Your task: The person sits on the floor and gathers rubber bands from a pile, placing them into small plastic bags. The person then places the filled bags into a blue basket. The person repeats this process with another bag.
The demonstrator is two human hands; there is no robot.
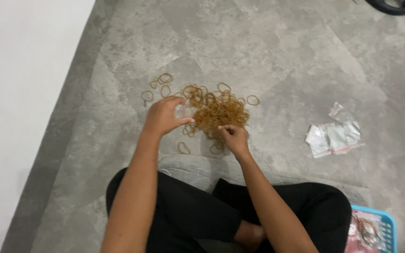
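- Nearest the camera are the person's crossed legs in black trousers, with both forearms reaching out over them.
- The left hand pinches a small clear plastic bag between thumb and fingers, just left of the pile.
- The right hand has its fingertips closed narrowly at the near edge of the rubber bands; whether it holds one I cannot tell.
- The pile of tan rubber bands lies on the grey floor, in front of the hands, with loose bands scattered to its far left.
- A heap of small clear bags sits well to the right.
- A blue basket stands at the near right.
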